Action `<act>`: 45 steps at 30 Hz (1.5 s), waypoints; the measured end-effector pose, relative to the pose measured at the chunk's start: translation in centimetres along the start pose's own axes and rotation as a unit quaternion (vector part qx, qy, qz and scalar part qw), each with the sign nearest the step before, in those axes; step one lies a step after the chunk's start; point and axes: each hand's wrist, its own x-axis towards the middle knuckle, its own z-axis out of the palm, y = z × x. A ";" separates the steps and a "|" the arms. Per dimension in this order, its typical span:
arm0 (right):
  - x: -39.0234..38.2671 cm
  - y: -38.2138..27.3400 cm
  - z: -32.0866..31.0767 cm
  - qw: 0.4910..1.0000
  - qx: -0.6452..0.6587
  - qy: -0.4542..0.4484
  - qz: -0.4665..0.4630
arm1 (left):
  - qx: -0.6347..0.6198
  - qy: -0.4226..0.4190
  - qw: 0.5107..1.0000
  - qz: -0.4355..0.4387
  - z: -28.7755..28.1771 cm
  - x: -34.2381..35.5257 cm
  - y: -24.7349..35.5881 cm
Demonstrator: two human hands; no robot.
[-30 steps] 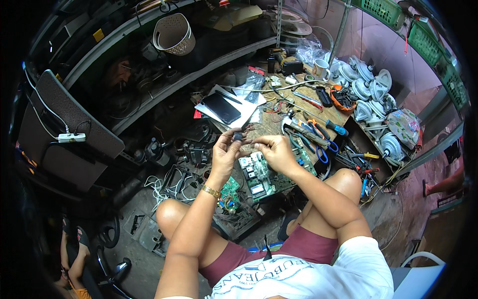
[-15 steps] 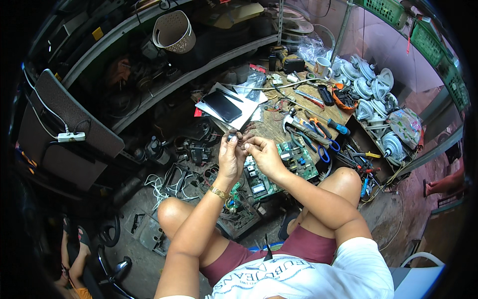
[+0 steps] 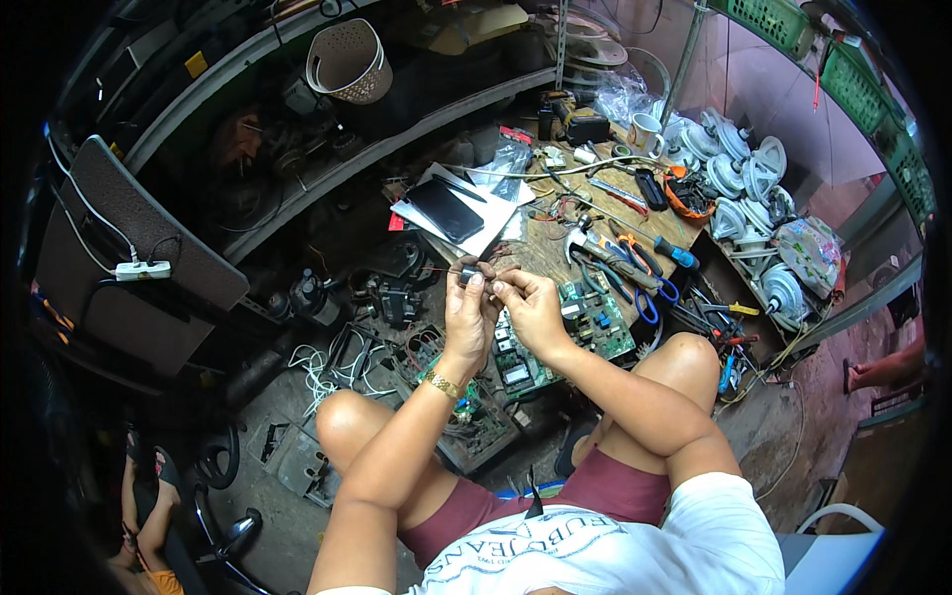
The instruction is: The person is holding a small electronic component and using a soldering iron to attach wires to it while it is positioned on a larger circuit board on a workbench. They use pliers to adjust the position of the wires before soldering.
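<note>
Over the near edge of the worktable, my left hand [image 3: 469, 317] pinches a small dark component [image 3: 469, 274] between thumb and fingers. A thin red wire [image 3: 429, 269] sticks out to its left. Close against it, my right hand [image 3: 533, 312] has thumb and fingertips pressed together at the component's right side. Whether the right fingers hold a lead or something else is too small to make out. Below both hands lies a green circuit board [image 3: 595, 327] crowded with parts, partly covered by my right hand and forearm.
A black phone [image 3: 446, 209] rests on white paper at the table's left. Pliers, a hammer [image 3: 577, 241], a blue screwdriver [image 3: 676, 252] and blue-handled scissors [image 3: 650, 305] lie to the right. Beyond are a mug [image 3: 645, 135] and white plastic parts [image 3: 729, 174]. Cables [image 3: 322, 372] tangle on the floor.
Both hands have shifted slightly to the right, still together. The left fingers have turned a little, so more of the dark component shows.
</note>
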 end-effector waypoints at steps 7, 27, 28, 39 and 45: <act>0.2 1.2 -0.6 1.000 -0.016 -0.002 0.013 | 0.193 -0.039 0.980 0.007 -0.9 0.0 0.2; 2.4 -2.1 -4.5 0.970 -0.193 -0.143 0.034 | 0.099 -0.079 0.977 -0.174 -0.6 0.2 3.8; 1.9 -2.6 -4.2 0.978 -0.157 -0.137 0.024 | 0.116 -0.087 0.975 -0.169 -0.9 0.2 3.6; 0.2 1.0 -3.6 0.987 0.013 -0.143 0.067 | 0.204 -0.090 0.972 -0.074 -0.2 -0.9 1.7; 0.5 -2.3 -4.5 0.962 -0.211 -0.153 0.077 | 0.522 -0.177 0.834 -0.003 -2.1 -0.1 3.0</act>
